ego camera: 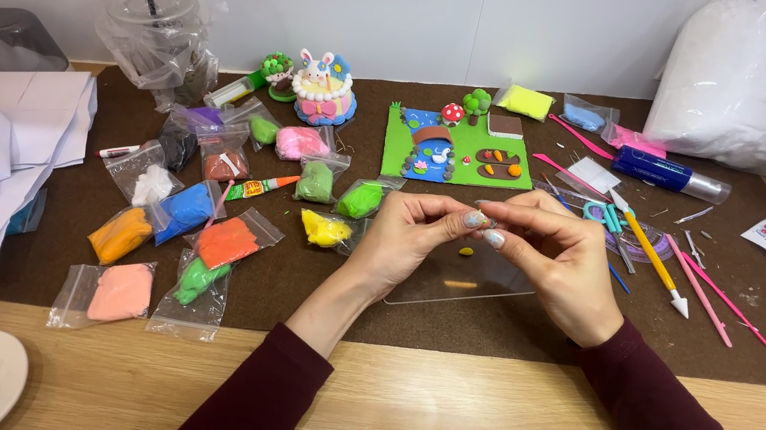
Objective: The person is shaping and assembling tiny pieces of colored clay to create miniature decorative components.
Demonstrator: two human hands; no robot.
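Pinching fingertips together — left hand (410, 239), right hand (558, 261) curled narrow, touching; held thing too small to tell.

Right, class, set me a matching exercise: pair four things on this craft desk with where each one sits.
Things:
1. bunny cake model
2. peach clay bag
3. white stuffing bag
4. yellow clay bag

Places:
A. far right corner
B. just beside the left hand
C. near left, by the mat edge
D. back centre, near the wall

Pairs: 1-D, 2-C, 3-A, 4-B
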